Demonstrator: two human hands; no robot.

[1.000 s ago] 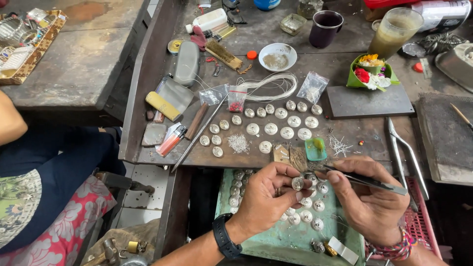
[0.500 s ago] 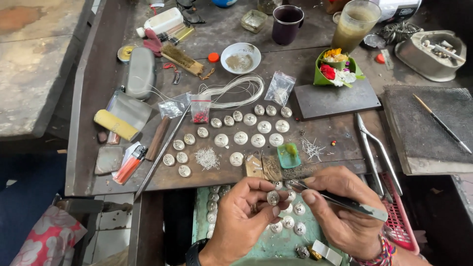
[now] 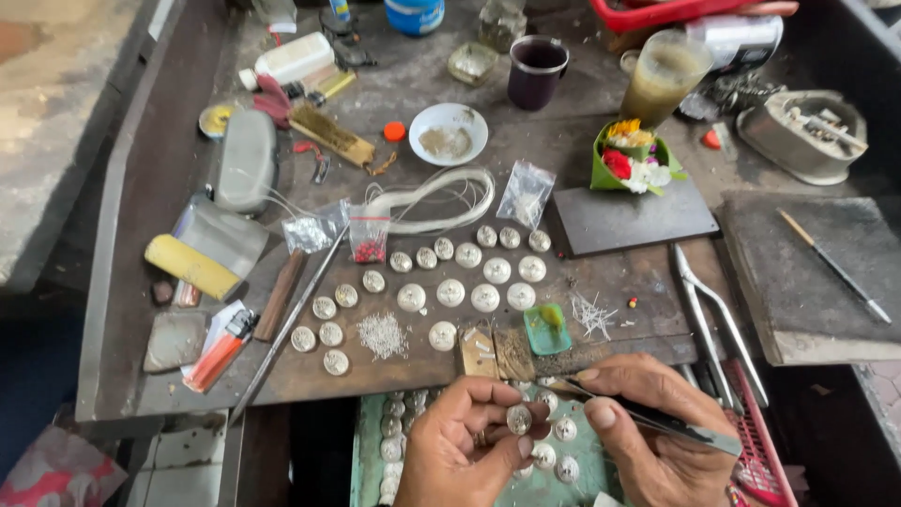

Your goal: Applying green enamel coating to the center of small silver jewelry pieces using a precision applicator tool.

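Left hand [image 3: 474, 441] pinched shut on one small silver disc [image 3: 519, 419], held just off the near edge of the worktop [image 3: 131, 282], over a green tray [image 3: 371, 441]. Right hand [image 3: 648, 427] closed round slim tweezers [image 3: 648, 420], tips reaching toward that disc — touching or not, cannot tell. Judged well under way: more discs in the tray [image 3: 563, 451] under the hands, and a larger batch of silver discs [image 3: 450, 282] set out in loose rows mid-worktop; which lot is finished, cannot tell. Beside the rows, a heap of fine wire bits [image 3: 382, 333] and a small green dish [image 3: 546, 329]. Little open room — near edge crowded, long tongs [image 3: 709, 314] just right of the hands, dark slab [image 3: 631, 218] beyond.
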